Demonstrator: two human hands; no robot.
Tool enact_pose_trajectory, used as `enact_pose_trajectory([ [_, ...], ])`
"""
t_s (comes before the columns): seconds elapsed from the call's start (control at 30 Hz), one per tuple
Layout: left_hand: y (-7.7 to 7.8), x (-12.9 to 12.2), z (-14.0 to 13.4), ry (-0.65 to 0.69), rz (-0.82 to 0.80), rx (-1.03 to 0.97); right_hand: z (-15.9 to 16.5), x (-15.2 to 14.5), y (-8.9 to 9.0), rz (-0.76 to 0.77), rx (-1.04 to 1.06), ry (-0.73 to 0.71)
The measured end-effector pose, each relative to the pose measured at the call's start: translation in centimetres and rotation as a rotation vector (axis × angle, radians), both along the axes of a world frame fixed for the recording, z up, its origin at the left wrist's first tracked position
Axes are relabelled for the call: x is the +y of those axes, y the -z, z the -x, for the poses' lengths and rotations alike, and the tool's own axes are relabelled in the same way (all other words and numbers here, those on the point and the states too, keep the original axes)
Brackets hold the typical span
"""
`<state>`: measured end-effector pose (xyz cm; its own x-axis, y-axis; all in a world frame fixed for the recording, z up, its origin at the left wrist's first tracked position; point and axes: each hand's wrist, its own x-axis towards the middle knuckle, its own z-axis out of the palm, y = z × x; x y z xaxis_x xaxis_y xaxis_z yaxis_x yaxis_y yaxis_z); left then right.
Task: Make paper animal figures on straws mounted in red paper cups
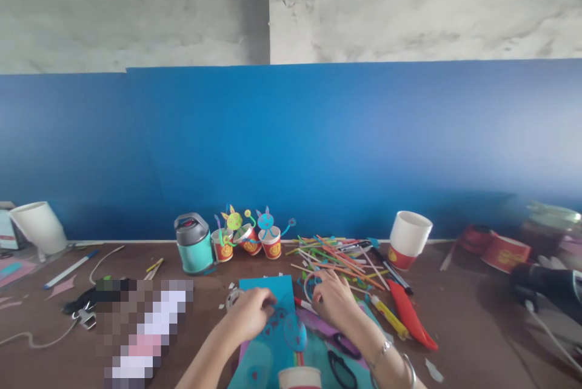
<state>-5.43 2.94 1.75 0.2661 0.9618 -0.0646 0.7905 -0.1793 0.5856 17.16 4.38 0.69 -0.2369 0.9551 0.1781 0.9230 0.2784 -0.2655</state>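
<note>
My left hand (254,313) is over a sheet of blue paper (282,286), fingers curled; whatever they hold, if anything, is hidden. Beside its wrist lies a clear ring (233,299), perhaps a tape roll. My right hand (335,299) is bent around the edge of a roll of tape (309,285), just right of the blue sheet. Below and between both hands, a blue paper oval (295,333) stands on striped straws above a paper cup (300,377). Small blue cut-outs (273,323) with pink marks lie near my left hand. Dark-handled scissors (341,368) rest under my right forearm.
Several small cups with paper animal figures (266,221) stand at the back beside a teal container (195,249). Coloured sticks (336,262) lie in a pile behind my right hand. Stacked paper cups (409,237), a yellow cutter (388,316) and a red pointed object (411,316) are to the right.
</note>
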Motion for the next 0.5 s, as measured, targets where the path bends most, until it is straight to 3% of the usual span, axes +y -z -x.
enact_pose_trajectory([
  [0.23,-0.3,-0.4,-0.5,0.057,-0.007,-0.062,-0.4,0.3,1.2,0.009,0.039,-0.047],
  [0.5,-0.2,-0.4,-1.9,0.11,-0.25,-0.311,0.4,0.4,-0.4,-0.114,0.221,-0.054],
])
